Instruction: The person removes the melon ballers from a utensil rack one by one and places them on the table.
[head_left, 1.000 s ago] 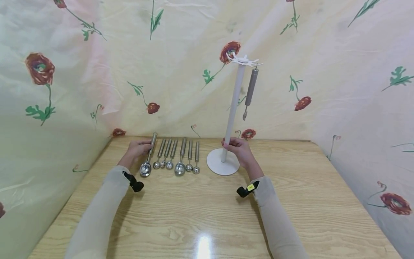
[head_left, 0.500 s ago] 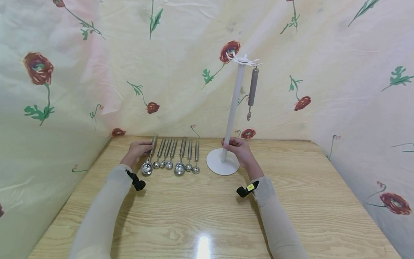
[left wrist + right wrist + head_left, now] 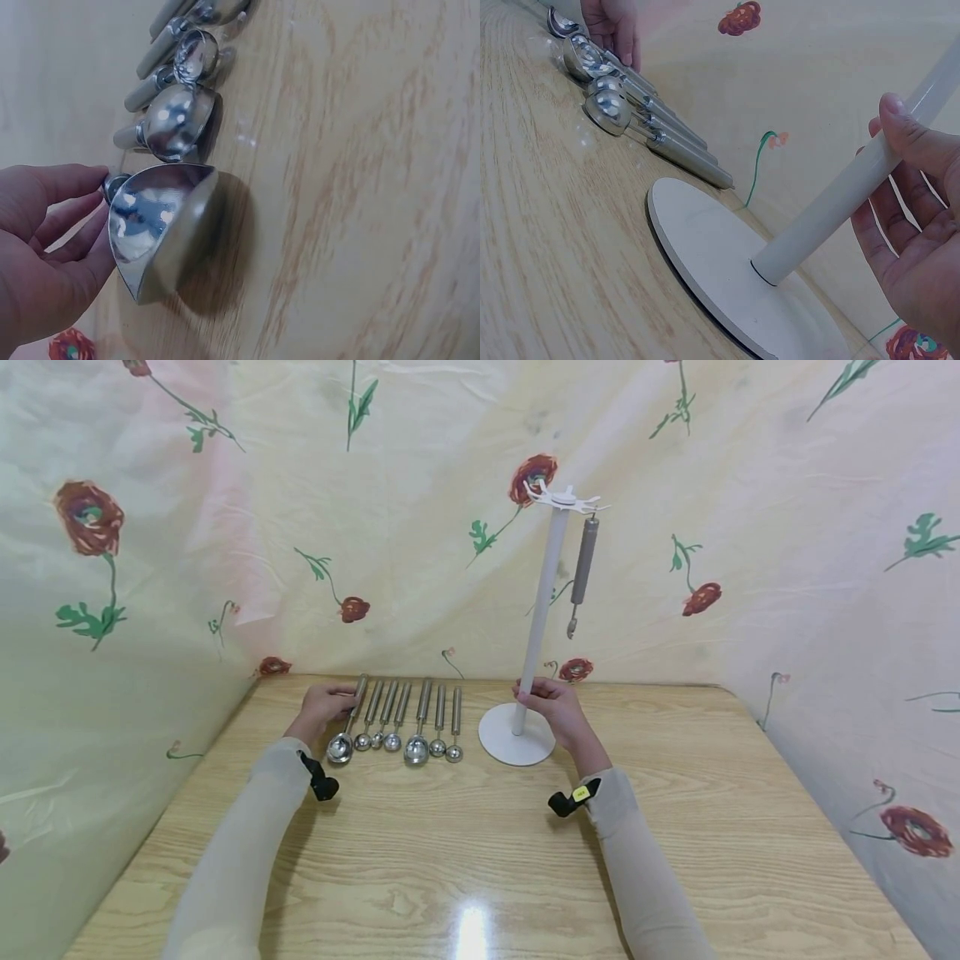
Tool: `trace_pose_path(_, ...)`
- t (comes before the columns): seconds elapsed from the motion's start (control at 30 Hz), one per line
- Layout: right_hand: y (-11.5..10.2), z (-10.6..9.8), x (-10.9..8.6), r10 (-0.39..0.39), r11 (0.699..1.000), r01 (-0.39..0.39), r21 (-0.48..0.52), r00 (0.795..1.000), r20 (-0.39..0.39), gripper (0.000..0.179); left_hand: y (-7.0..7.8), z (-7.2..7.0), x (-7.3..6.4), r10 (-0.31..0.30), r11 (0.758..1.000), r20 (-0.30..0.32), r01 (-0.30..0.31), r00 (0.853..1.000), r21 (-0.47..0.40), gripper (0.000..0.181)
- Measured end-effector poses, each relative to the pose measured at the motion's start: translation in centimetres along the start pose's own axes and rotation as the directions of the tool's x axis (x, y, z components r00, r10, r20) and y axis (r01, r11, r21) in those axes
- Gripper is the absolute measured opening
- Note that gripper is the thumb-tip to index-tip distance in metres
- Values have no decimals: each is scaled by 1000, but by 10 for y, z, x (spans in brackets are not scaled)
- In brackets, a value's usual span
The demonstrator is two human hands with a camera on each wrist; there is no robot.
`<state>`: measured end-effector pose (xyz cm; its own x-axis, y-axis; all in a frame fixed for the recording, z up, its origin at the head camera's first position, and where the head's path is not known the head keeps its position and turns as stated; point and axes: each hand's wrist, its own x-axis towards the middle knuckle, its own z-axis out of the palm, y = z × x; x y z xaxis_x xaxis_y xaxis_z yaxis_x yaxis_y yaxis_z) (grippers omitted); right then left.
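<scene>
My left hand pinches the handle of a large steel ice cream scoop at the left end of a row of utensils. In the left wrist view the bowl of this scoop is close up, its shadow falling on the table, and the fingertips meet behind it. To its right lie several steel scoops and ballers, among them another large scoop. My right hand holds the white pole of a stand low down, thumb and fingers round it. From the stand's top hangs a grey-handled utensil.
The stand's round white base rests on the wooden table, right of the row. White arms spread from the pole's top. A flowered cloth rises behind the table and at both sides.
My left hand has shifted slightly right with the large scoop, bringing it nearer the row. The hanging utensil sways a little. My right hand stays on the pole.
</scene>
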<state>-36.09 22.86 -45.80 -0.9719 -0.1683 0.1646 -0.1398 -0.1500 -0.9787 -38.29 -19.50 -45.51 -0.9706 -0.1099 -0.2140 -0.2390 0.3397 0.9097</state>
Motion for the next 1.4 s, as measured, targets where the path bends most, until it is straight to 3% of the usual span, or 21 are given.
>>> trace_pose_path(0.6,-1,0,0,21,1000,-21,-7,1000,8,25,-1,-1,-2,31,996,12,-32,999,80,41)
trace_pose_path(0.77,-4,-1,-1,20,999,-19,-25,1000,24,18,-1,-2,-3,38,996,18,-39,999,82,41)
trace_pose_path(0.93,-4,-5,0,-7,997,13,-73,996,83,35,0,-2,-4,38,996,25,-40,999,80,41)
trace_pose_path(1.07,-3,-6,1,-24,995,36,-96,992,124,38,0,-2,-4,38,996,29,-40,999,75,42)
trace_pose_path(1.4,-4,-3,0,-4,998,9,-70,998,66,37,2,0,-2,17,998,25,-19,1000,61,43)
